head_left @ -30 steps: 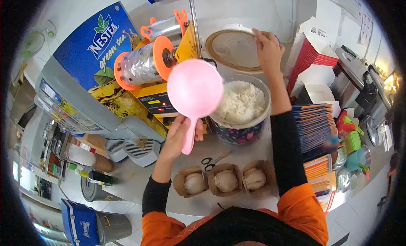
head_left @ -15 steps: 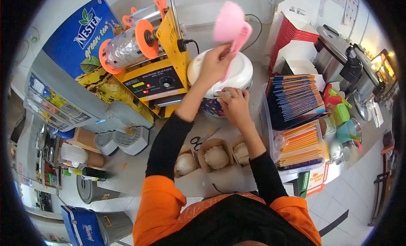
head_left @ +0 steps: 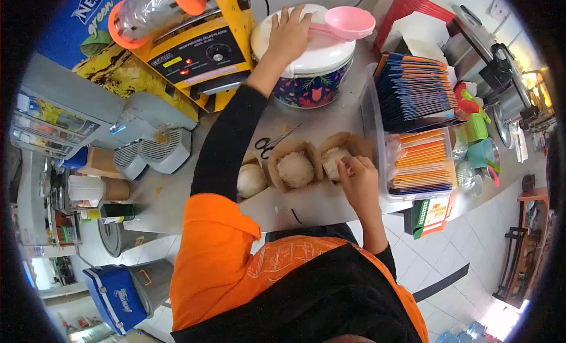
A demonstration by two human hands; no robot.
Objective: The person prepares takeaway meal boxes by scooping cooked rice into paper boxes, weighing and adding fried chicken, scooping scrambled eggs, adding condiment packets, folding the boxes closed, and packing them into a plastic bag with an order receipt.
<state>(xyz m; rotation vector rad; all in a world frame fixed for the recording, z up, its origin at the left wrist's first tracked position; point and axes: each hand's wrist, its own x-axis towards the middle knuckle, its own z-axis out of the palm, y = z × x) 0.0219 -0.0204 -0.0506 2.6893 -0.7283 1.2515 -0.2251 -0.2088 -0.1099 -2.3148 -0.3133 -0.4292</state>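
Pink scoop (head_left: 352, 23) has come down onto the lid (head_left: 321, 55), seemingly parked; left hand (head_left: 289, 33) spread upper centre, right hand (head_left: 358, 177) (grip unclear) by a central box (head_left: 337, 141).

Bright, soft light; faint shadows. Lid (head_left: 315, 57) under left hand (head_left: 290, 35) reads near-white. Right hand (head_left: 359, 181) slightly motion-soft. Warm glow (head_left: 535, 89) far up-right of right hand; blown-out glare patch (head_left: 504, 320) far down-right of it. Fisheye bends everything far from both hands; black vignette, outer detail mushy.
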